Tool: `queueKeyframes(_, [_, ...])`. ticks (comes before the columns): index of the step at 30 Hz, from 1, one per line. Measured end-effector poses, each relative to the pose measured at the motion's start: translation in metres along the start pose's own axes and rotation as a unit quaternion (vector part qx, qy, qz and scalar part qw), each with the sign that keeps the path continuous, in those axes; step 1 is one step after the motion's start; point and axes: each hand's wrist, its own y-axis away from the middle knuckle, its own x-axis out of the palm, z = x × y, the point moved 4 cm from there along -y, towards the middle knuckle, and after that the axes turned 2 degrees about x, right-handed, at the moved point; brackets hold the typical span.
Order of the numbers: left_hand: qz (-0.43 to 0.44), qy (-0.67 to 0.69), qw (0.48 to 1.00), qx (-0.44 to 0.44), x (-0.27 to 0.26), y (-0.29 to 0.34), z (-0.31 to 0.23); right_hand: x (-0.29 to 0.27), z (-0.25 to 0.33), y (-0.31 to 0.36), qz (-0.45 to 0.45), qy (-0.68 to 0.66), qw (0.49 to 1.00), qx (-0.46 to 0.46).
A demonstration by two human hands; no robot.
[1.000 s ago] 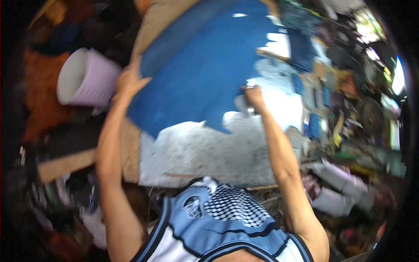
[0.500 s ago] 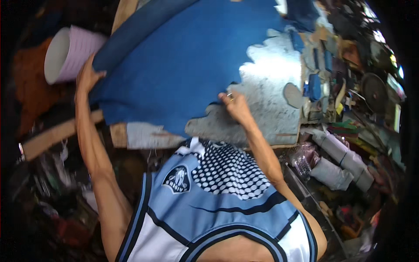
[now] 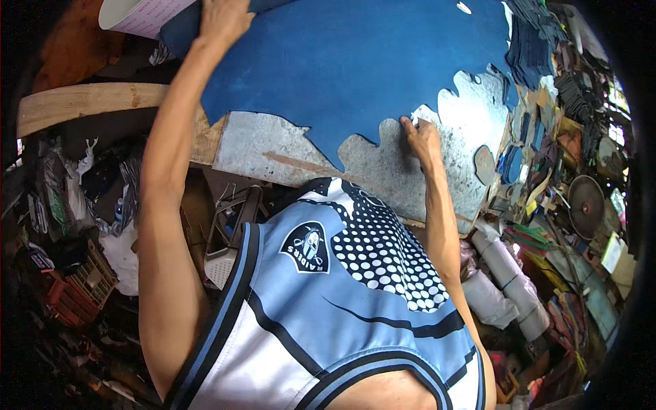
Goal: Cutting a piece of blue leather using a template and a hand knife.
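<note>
A large blue sheet (image 3: 342, 68), leather-like, lies on a scuffed metal-topped board (image 3: 263, 140). Its near and right edges are cut in scalloped curves. At the upper left, my left hand (image 3: 225, 24) grips the rolled part of the sheet, its fingertips partly outside the picture. My right hand (image 3: 425, 145) is closed at the scalloped near edge, thumb and forefinger pinching the blue material. Whether anything else is inside that hand is hidden. A small grey rounded piece (image 3: 484, 165) rests on the metal right of it.
A pale printed roll (image 3: 140, 15) stands behind my left forearm. A wooden plank (image 3: 89, 106) juts out leftward. Stacked dark cut pieces (image 3: 529, 44) and scraps line the right side. Wrapped rolls (image 3: 509, 280) lie at lower right, a red crate (image 3: 82, 280) at lower left.
My view has shifted, so the board appears lower. My left hand has moved farther away with the rolled part, and the sheet's near left edge has drawn back, baring more metal. My right hand stays at the cut edge.
</note>
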Motion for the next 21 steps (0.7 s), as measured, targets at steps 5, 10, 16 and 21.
queueKeyframes(5, [-0.007,0.064,0.991,0.116,0.037,0.045,-0.090,0.001,-0.012,0.009,-0.042,-0.047,0.998,-0.014])
queueKeyframes(10, [0.100,0.118,0.977,0.147,0.048,0.088,-0.186,-0.006,-0.038,0.043,-0.032,-0.115,0.992,0.028])
queueKeyframes(16, [0.160,0.278,0.921,0.222,0.016,0.160,-0.306,0.002,-0.056,0.056,0.012,-0.533,0.835,0.133])
queueKeyframes(21, [0.148,0.385,0.892,0.187,-0.002,0.190,-0.311,0.004,-0.059,0.054,0.038,-0.547,0.827,0.123])
